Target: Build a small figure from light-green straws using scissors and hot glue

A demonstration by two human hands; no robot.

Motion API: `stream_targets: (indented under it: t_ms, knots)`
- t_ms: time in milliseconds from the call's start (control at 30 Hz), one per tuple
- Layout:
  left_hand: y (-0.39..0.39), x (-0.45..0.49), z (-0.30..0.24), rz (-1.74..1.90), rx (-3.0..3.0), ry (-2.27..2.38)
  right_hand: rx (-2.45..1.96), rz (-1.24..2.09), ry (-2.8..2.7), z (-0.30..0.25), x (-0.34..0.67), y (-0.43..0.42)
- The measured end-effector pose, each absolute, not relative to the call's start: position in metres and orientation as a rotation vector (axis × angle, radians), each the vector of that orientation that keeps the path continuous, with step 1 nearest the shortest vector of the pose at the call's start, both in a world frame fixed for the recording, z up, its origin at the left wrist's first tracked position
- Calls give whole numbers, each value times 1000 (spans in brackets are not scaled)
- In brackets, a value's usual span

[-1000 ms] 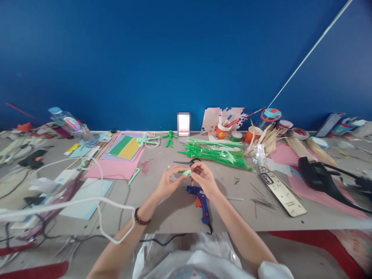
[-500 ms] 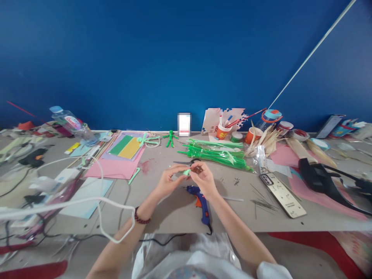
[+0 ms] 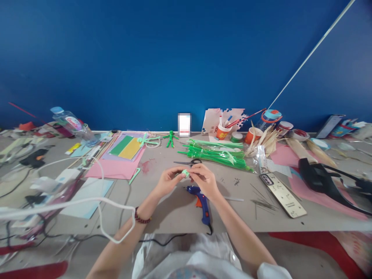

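Observation:
A small light-green coil, apparently pipe cleaner [image 3: 185, 173], is pinched between the fingertips of my left hand [image 3: 169, 181] and my right hand [image 3: 205, 180], held above the table. Both hands are closed on it, and the fingers hide part of it. Just beyond them lie scissors [image 3: 195, 162], blades pointing left. Below my right hand a blue glue gun [image 3: 202, 205] rests on its side, nozzle toward the upper left. A green pipe-cleaner figure [image 3: 171, 139] stands farther back, near the wall.
A bag of green pipe cleaners [image 3: 215, 154] lies behind my hands. To the right are a phone [image 3: 283, 195] and thin wires [image 3: 264, 204]. Pink paper [image 3: 113, 169] is at left. A white cable [image 3: 87, 199] loops over the left side, near my forearm.
The light-green coil has shifted slightly left and shows more between my fingertips. My right fingers have straightened a little toward the left hand. The things on the table stay put.

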State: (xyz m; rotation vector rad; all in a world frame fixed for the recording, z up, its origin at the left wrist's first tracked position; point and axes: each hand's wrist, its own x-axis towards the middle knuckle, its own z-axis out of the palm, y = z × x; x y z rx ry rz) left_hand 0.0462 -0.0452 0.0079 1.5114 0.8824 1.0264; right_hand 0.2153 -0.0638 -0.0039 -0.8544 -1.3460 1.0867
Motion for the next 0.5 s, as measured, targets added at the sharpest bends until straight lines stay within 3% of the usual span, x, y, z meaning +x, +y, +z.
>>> stream_targets:
  t_ms: [500]
  knots:
    - [-43,49,3,1051,1339,891,-871,1180,-1269,-2,212,-65]
